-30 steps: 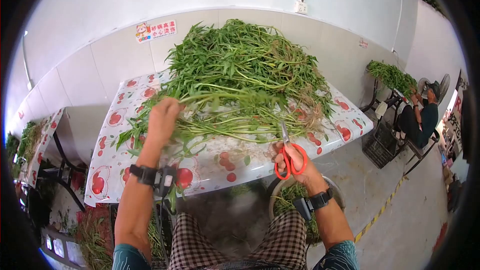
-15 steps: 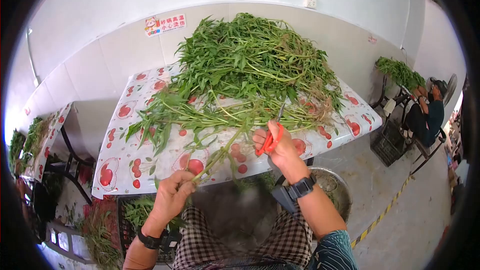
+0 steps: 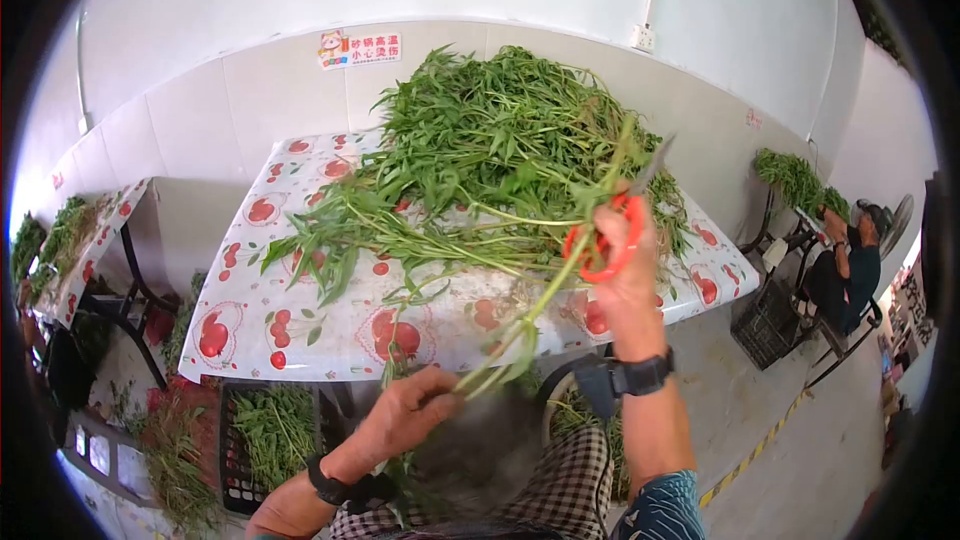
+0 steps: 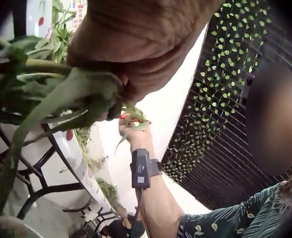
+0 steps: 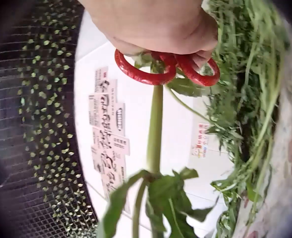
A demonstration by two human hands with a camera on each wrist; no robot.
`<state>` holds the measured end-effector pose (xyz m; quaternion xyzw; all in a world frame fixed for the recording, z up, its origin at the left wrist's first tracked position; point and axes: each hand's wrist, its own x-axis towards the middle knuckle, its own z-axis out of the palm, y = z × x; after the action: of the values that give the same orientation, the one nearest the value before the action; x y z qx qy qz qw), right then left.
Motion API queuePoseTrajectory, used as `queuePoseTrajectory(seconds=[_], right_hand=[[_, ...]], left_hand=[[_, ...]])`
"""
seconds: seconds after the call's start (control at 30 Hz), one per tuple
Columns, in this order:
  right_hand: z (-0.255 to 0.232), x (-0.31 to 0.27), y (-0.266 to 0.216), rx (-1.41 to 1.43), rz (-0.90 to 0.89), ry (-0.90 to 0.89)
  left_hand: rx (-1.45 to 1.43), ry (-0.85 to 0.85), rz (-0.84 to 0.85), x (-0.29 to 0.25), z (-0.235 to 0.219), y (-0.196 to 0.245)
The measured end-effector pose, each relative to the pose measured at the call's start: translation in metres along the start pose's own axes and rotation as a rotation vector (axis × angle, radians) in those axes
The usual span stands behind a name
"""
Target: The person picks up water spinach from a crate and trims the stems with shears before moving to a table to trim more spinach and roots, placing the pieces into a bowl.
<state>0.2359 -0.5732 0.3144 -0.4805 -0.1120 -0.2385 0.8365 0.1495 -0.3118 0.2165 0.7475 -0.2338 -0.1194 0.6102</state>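
Observation:
Low in front of the table's near edge, my left hand (image 3: pixel 408 410) grips the lower part of a leafy green stem (image 3: pixel 545 305). This stem slants up and right across the head view to my right hand (image 3: pixel 632 285). There the right hand holds red-handled scissors (image 3: pixel 622 258), with their blades pointing up and right. In the right wrist view the stem (image 5: pixel 156 129) runs up to the scissor handles (image 5: pixel 146 77) and meets the fingers behind them. Loose stems (image 3: pixel 430 240) lie on the table behind, in front of a big heap of leafy greens (image 3: pixel 500 120).
A table with a fruit-patterned cover (image 3: pixel 330 345) stands before me. Under its left side is a black crate (image 3: pixel 232 495) of greens; a metal basin (image 3: pixel 549 395) sits at its front right. Another person (image 3: pixel 862 265) sits at a table on the right.
The left hand came down from the table with a stem, then moved right. The right hand, with the scissors, rose and moved right to the stem's upper part.

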Motion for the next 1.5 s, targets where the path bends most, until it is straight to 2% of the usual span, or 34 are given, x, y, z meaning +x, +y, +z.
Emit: queuePoseTrajectory(seconds=[0.1, 0.2, 0.33, 0.43, 0.47, 0.5, 0.53, 0.57, 0.6, 0.67, 0.73, 0.83, 0.87, 0.93, 1.0, 1.1, 1.2, 1.3, 1.4, 1.5], right_hand=[[0.009, -0.013, -0.047, -0.155, -0.120, -0.119], [0.003, -0.017, -0.067, -0.206, -0.128, -0.198], [-0.007, -0.020, -0.072, -0.123, -0.047, -0.178], [-0.010, -0.015, -0.062, 0.029, -0.084, -0.187], [-0.006, -0.015, -0.060, 0.068, -0.086, -0.196], [0.001, -0.016, -0.057, 0.108, -0.087, -0.209], [0.007, -0.016, -0.053, 0.148, -0.086, -0.222], [0.010, -0.012, -0.044, 0.173, -0.076, -0.218], [0.015, -0.011, -0.036, 0.202, -0.058, -0.208], [0.023, -0.007, -0.022, 0.260, -0.019, -0.185], [0.027, 0.002, -0.009, 0.352, -0.012, -0.216], [0.027, 0.009, 0.013, 0.424, 0.031, -0.155], [0.022, 0.011, 0.024, 0.410, 0.043, -0.137], [0.006, 0.009, 0.053, 0.298, 0.097, -0.104], [-0.014, 0.008, 0.081, 0.101, 0.166, -0.095], [-0.015, -0.005, 0.094, -0.058, 0.241, 0.009], [-0.008, -0.011, 0.094, -0.062, 0.221, 0.019], [0.001, -0.011, 0.092, -0.028, 0.168, -0.006], [0.004, -0.014, 0.085, -0.023, 0.153, -0.031], [-0.008, -0.011, 0.093, -0.106, 0.124, 0.011]], left_hand=[[0.066, -0.144, 0.058, 0.006, 0.016, 0.002], [-0.020, -0.305, 0.074, 0.008, 0.027, 0.005], [0.076, -0.204, 0.104, 0.006, 0.016, 0.008], [0.653, 0.133, 0.307, 0.008, -0.020, 0.031], [0.649, 0.283, 0.410, 0.012, -0.037, 0.026], [0.858, 0.361, 0.394, 0.009, -0.050, 0.060], [0.868, 0.518, 0.598, 0.012, -0.065, 0.071], [0.980, 0.623, 0.669, 0.016, -0.081, 0.081], [1.137, 0.664, 0.673, 0.014, -0.096, 0.096], [1.297, 0.860, 0.786, 0.012, -0.107, 0.124], [1.445, 0.922, 0.848, 0.008, -0.111, 0.154], [1.482, 0.896, 0.946, 0.019, -0.120, 0.152], [1.456, 0.869, 0.922, 0.026, -0.124, 0.137], [1.486, 0.578, 0.557, 0.039, -0.138, 0.087], [1.461, 0.319, 0.425, 0.044, -0.135, 0.026], [1.316, 0.101, 0.184, 0.062, -0.116, -0.003], [0.998, 0.256, 0.306, 0.090, -0.084, 0.011], [0.771, 0.276, 0.439, 0.119, -0.055, 0.010], [0.699, 0.191, 0.330, 0.137, -0.045, 0.006], [0.572, 0.290, 0.280, 0.144, -0.042, 0.006]])
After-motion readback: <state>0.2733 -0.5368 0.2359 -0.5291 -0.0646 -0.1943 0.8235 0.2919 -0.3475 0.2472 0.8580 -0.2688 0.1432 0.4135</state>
